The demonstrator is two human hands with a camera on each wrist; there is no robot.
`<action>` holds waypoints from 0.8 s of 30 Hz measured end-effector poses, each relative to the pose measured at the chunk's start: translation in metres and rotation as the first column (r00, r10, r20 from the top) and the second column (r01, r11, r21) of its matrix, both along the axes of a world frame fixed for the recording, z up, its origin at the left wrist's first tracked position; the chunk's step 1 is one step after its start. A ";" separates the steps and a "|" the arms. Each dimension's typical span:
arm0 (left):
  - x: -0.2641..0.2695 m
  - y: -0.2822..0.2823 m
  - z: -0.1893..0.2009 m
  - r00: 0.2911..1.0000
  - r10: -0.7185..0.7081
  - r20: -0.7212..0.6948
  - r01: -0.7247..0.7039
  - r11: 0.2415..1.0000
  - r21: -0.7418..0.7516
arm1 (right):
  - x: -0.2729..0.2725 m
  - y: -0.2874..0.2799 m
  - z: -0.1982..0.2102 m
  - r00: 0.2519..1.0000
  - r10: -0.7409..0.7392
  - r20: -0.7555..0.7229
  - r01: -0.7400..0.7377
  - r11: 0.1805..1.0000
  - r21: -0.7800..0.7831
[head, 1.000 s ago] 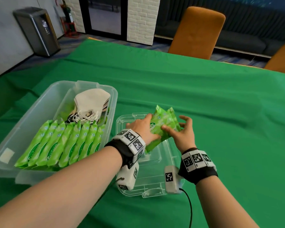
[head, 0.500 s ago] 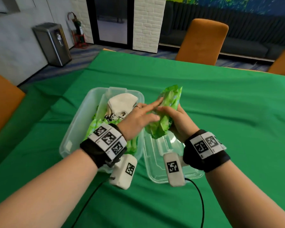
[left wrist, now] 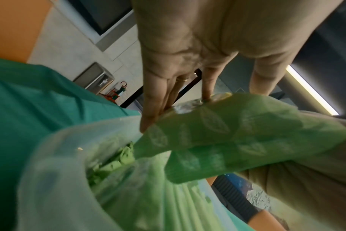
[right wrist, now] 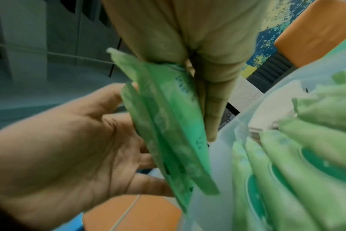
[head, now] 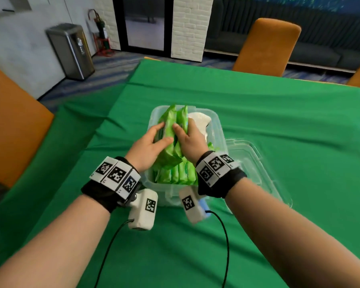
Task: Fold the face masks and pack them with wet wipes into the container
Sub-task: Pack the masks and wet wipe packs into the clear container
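Chair (head: pixel 13 125) in orange upholstery stands at the far left, beside the surface (head: pixel 279 125) draped in green cloth, and a grey metal bin (head: pixel 70 50) stands on the floor behind it. Further right, the left hand (head: pixel 149 145) lies with straight fingers flat against the left face of a bundle of light-green plastic wet-wipe packs (head: pixel 172 134), its grip released and only pressing; the left wrist view shows the fingertips (left wrist: pixel 148 125) touching the pack edge (left wrist: pixel 207 125). The bundle stands tilted above the clear rectangular plastic container (head: pixel 152 181), over its left half. On the bundle's other side the right hand (head: pixel 190 140) has its grip clenched round the packs, thumb on the near face and fingers behind, as the right wrist view shows (right wrist: pixel 168 125). Below both hands, a row of more green wet-wipe packs (head: pixel 177 173) stands on edge in the near part of the container. White folded face masks (head: pixel 200 119) lie in its far right corner, just beyond the right hand. Touching the container's right wall, the clear plastic lid (head: pixel 256 163) lies flat on the cloth. Another orange chair (head: pixel 266 46) stands past the far edge.
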State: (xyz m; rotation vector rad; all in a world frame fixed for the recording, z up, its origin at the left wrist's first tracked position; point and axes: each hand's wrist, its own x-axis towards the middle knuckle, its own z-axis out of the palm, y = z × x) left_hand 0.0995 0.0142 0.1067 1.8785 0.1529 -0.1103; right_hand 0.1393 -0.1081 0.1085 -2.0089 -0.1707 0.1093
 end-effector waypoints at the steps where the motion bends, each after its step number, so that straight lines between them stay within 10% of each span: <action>1: 0.001 0.005 -0.001 0.999 -0.015 -0.042 0.018 0.997 0.077 | 0.001 0.007 -0.006 1.000 0.000 -0.010 0.000 0.997 -0.075; 13: 0.017 0.017 -0.015 0.962 -0.214 -0.172 0.274 0.794 0.542 | 0.010 0.011 -0.023 0.934 0.185 -0.305 -0.351 0.636 -0.688; 17: 0.015 0.014 -0.019 0.911 -0.283 -0.301 0.413 0.629 0.658 | 0.007 -0.032 -0.023 0.947 0.040 -0.319 -0.298 0.485 -0.822; 24: 0.014 0.010 -0.021 0.905 -0.282 -0.317 0.399 0.310 0.863 | -0.002 -0.052 -0.037 0.904 0.077 -0.421 -0.404 0.481 -0.779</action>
